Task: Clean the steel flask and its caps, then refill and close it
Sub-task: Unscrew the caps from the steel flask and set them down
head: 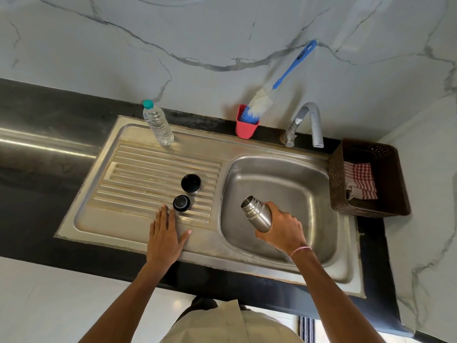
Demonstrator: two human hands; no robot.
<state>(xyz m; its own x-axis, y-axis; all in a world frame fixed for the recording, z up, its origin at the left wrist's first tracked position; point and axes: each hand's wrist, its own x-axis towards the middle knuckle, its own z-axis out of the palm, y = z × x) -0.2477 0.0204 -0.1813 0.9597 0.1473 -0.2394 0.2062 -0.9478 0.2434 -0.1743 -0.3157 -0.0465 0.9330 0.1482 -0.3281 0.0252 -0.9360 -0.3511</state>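
While the right hand (282,229) grips the uncapped steel flask (257,212) tilted over the sink basin (279,174), the left hand (165,233) rests flat, fingers spread, on the drainboard (138,174) beside the inner stopper (181,203) and cup cap (191,183).

Viewed from a head-worn camera, a person's two forearms are bare along their whole visible length. The left hand (164,237) shows short-trimmed nails, the thumbnail catching the light. At the wrist of the right hand (284,231) sits a thin thread bracelet (300,250) of pink and white strands. At the bottom edge, a pale beige garment (232,323) covers the torso, with a raised fold down its front that may be a collar or placket, though the wide lens distorts it.
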